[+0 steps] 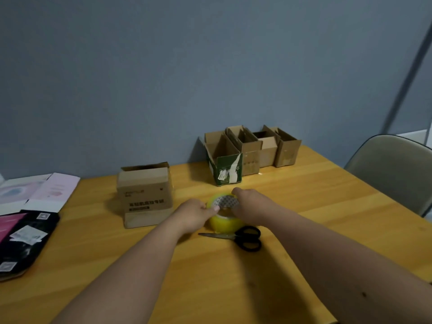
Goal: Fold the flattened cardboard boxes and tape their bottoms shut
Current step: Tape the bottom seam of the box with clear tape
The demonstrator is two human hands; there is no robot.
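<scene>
A yellowish roll of clear tape (225, 222) sits on the wooden table (304, 202) in the middle. My left hand (195, 212) pinches the roll's near-left rim with thumb and fingers. My right hand (252, 203) curls over the roll's right side and grips it. Just left of the hands a brown cardboard box (145, 192) stands folded on the table, printed side facing me, one flap lying flat toward me. Black-handled scissors (240, 237) lie just in front of the tape roll.
Several folded boxes (252, 153) stand in a row against the blue wall at the back, the nearest one green and white (228, 170). Flattened pink, white and black boxes (25, 220) lie at the table's left edge. A grey chair (392, 169) stands at the right.
</scene>
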